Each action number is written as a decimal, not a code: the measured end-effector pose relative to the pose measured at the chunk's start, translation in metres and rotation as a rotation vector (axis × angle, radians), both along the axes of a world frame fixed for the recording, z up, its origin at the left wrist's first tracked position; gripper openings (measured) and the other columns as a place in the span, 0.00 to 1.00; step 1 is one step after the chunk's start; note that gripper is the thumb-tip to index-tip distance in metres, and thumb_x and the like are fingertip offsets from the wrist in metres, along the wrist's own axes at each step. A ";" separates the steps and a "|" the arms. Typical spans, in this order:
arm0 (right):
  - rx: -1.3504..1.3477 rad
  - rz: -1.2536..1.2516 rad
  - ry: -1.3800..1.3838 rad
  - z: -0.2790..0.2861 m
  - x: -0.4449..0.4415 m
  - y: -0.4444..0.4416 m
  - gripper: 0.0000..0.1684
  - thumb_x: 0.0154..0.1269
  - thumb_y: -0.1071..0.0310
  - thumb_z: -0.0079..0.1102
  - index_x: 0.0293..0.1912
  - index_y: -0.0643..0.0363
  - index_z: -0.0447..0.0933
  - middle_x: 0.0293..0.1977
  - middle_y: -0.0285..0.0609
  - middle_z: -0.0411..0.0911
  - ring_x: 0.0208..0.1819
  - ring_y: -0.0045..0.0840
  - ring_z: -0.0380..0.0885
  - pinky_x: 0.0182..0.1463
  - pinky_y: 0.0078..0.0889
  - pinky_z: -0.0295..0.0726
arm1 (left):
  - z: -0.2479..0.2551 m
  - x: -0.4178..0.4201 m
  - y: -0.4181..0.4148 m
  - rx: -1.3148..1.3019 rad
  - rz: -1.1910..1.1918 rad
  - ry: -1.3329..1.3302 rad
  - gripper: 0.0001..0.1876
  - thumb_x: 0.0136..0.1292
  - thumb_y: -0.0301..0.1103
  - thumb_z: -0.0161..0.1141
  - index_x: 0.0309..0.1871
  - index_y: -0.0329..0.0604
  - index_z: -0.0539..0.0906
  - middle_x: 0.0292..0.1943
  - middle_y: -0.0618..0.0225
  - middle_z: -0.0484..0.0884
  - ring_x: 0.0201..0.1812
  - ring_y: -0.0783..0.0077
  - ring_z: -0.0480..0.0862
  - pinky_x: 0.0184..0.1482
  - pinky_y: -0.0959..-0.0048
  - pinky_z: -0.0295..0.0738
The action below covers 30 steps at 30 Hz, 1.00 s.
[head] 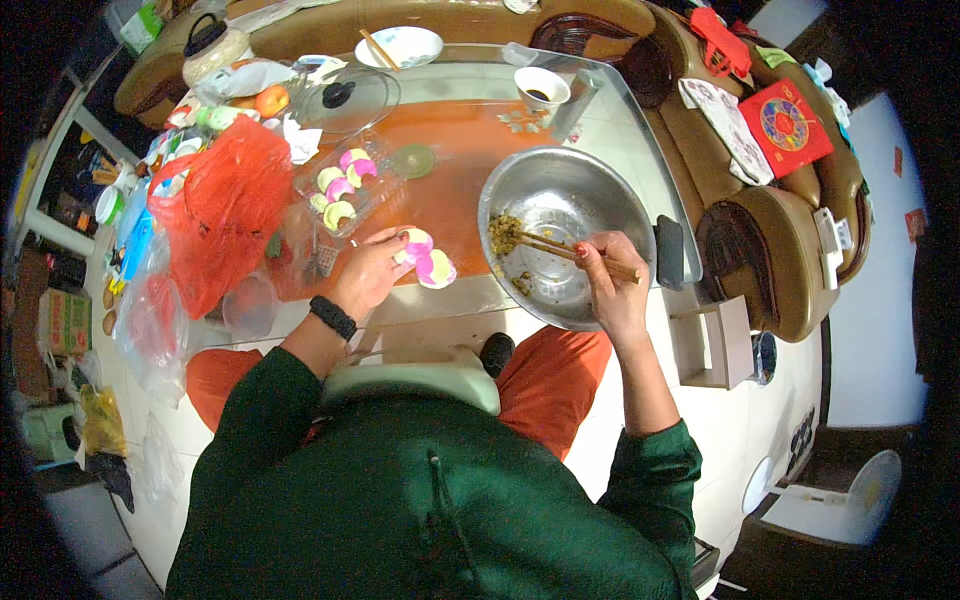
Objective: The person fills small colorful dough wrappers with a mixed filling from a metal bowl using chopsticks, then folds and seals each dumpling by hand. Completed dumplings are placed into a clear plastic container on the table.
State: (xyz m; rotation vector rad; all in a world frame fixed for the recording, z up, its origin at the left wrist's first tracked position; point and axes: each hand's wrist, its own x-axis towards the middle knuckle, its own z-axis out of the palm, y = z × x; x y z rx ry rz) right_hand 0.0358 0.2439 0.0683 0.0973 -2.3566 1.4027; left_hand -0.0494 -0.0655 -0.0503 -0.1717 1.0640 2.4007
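My left hand (373, 270) holds pink and pale-yellow dough wrappers (433, 264) by one side, over the front of the glass table. In my right hand (616, 281) is a pair of wooden chopsticks (555, 246), their tips in a clump of chopped filling (505, 234). That filling lies against the left wall of a large stainless steel bowl (574, 176), with a few bits scattered below it. Left of the bowl, several folded pink and yellow dough pieces (340, 185) lie in a clear plastic tray (382, 186).
A red plastic bag (225, 210) and a glass lid (360, 101) are on the left. Toward the back stand a small bowl of dark liquid (541, 86) and a white bowl (409, 46). A dark phone (669, 253) lies right of the steel bowl, at the glass table's edge (637, 112).
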 end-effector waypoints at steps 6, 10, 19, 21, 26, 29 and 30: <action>0.069 -0.009 0.035 -0.020 0.008 0.000 0.06 0.59 0.72 0.65 0.34 0.66 0.81 0.34 0.47 0.81 0.34 0.30 0.79 0.40 0.28 0.77 | 0.014 0.014 0.006 0.239 -0.138 -0.094 0.12 0.69 0.34 0.54 0.51 0.39 0.78 0.46 0.66 0.81 0.49 0.66 0.80 0.56 0.64 0.74; -0.027 -0.113 -0.044 -0.021 0.023 -0.019 0.07 0.60 0.71 0.65 0.34 0.66 0.81 0.34 0.47 0.81 0.33 0.30 0.79 0.39 0.27 0.76 | 0.023 0.023 0.024 0.119 -0.222 -0.194 0.12 0.69 0.33 0.54 0.52 0.39 0.78 0.46 0.66 0.81 0.50 0.66 0.80 0.55 0.64 0.75; -0.066 -0.159 0.115 -0.017 0.049 -0.053 0.05 0.60 0.74 0.63 0.35 0.66 0.81 0.36 0.47 0.80 0.35 0.30 0.79 0.40 0.26 0.76 | 0.044 0.020 0.049 -0.085 -0.109 -0.059 0.15 0.67 0.28 0.53 0.55 0.34 0.74 0.49 0.60 0.79 0.49 0.66 0.80 0.56 0.64 0.75; -0.033 -0.165 0.118 -0.016 0.051 -0.056 0.05 0.60 0.74 0.63 0.36 0.66 0.81 0.37 0.48 0.80 0.36 0.30 0.79 0.40 0.26 0.77 | 0.052 0.016 0.056 -0.125 -0.055 -0.071 0.15 0.67 0.28 0.54 0.55 0.33 0.74 0.48 0.60 0.79 0.49 0.66 0.80 0.55 0.65 0.75; -0.071 -0.169 0.135 -0.025 0.049 -0.057 0.05 0.60 0.75 0.63 0.37 0.65 0.82 0.38 0.47 0.80 0.37 0.29 0.80 0.41 0.26 0.78 | 0.048 0.011 0.063 -0.254 0.002 -0.086 0.14 0.67 0.29 0.53 0.54 0.32 0.75 0.46 0.60 0.80 0.46 0.67 0.82 0.51 0.67 0.78; -0.087 -0.160 0.130 -0.026 0.050 -0.056 0.05 0.60 0.75 0.62 0.37 0.65 0.82 0.38 0.47 0.80 0.38 0.29 0.80 0.42 0.25 0.77 | 0.050 0.015 0.068 -0.303 0.036 -0.058 0.14 0.68 0.29 0.52 0.54 0.32 0.75 0.45 0.60 0.80 0.44 0.67 0.82 0.48 0.69 0.79; -0.094 -0.159 0.123 -0.025 0.050 -0.056 0.05 0.60 0.75 0.62 0.37 0.65 0.82 0.38 0.47 0.80 0.38 0.29 0.80 0.43 0.25 0.77 | 0.051 0.017 0.069 -0.307 0.051 -0.043 0.14 0.68 0.29 0.52 0.53 0.32 0.75 0.44 0.60 0.80 0.44 0.68 0.82 0.47 0.69 0.80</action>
